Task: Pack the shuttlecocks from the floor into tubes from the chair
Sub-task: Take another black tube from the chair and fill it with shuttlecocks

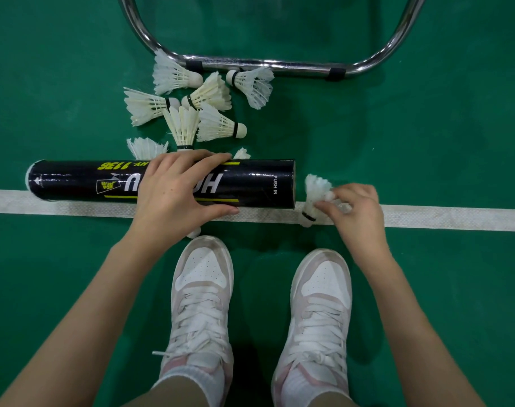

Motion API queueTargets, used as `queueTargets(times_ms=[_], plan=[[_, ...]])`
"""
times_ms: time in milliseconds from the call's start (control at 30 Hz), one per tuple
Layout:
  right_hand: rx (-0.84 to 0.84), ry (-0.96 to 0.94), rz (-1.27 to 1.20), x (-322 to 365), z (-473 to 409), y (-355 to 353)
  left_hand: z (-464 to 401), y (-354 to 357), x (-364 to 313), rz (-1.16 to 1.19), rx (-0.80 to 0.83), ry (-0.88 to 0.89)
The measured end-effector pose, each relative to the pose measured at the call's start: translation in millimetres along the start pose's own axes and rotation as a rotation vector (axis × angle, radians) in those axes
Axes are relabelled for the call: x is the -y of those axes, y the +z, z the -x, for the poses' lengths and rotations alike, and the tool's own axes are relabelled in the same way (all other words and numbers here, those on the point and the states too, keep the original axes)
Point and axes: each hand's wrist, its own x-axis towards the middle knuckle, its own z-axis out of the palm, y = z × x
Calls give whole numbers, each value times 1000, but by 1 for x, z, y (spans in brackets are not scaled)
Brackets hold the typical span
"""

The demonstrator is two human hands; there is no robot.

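Gripping tube (262, 183) left hand (180, 189); right hand (356, 207) pinching shuttlecock (315, 192).

Even, bright indoor light from above; a sharp wide-angle view.

Soft dark shadows pool on the green floor (74, 83) around the shoes (202, 292). Small glints streak the glossy black tube (259, 183) and the chrome chair frame (250, 64). The shuttlecock (315, 192) in the right hand (359, 210) is slightly blurred. The white line (456, 218) bows with lens distortion.

You stand on a green court floor (426, 127); a white line (456, 218) crosses it below the chrome chair frame (268, 64).
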Motion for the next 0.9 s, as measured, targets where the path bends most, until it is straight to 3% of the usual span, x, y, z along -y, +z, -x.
queueTargets(times_ms=[300,433,900], plan=[[-283,106,-434,43,11,-24,0,0,-2,-5,1,-3],[-203,116,-585,50,14,-13,-1,0,-3,-2,-4,-3],[-2,66,-665,73,36,18,-2,1,-6,4,-1,4]])
